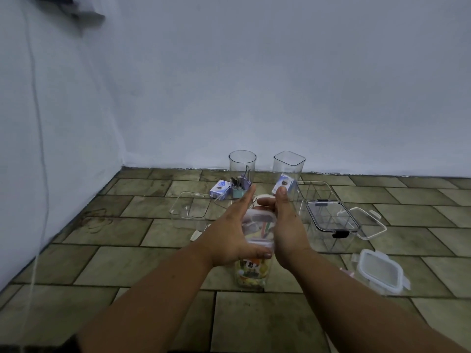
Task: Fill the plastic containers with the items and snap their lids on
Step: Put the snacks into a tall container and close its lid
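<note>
The tall clear container [251,275] stands upright on the tiled floor [127,263], dead centre, packed with bright bits; its long axis runs straight up, and the lid [258,225] sits on its mouth — right between the palms. The left hand [229,235] lies flat against the lid's left side, fingers straight, thumb hooked across the near edge; the right hand [288,230] mirrors it, forefinger straight, the other fingers seemingly bent over the far edge — a squeeze from both flanks. Neither hand is nearer; the press, I'd judge, must go straight down that axis or the container tips. Smooth hard plastic, rounded corners; beyond lie metal binder clips [240,187] and a round clear cup [242,161]; off right a white-rimmed lid [379,273] lies flat.
</note>
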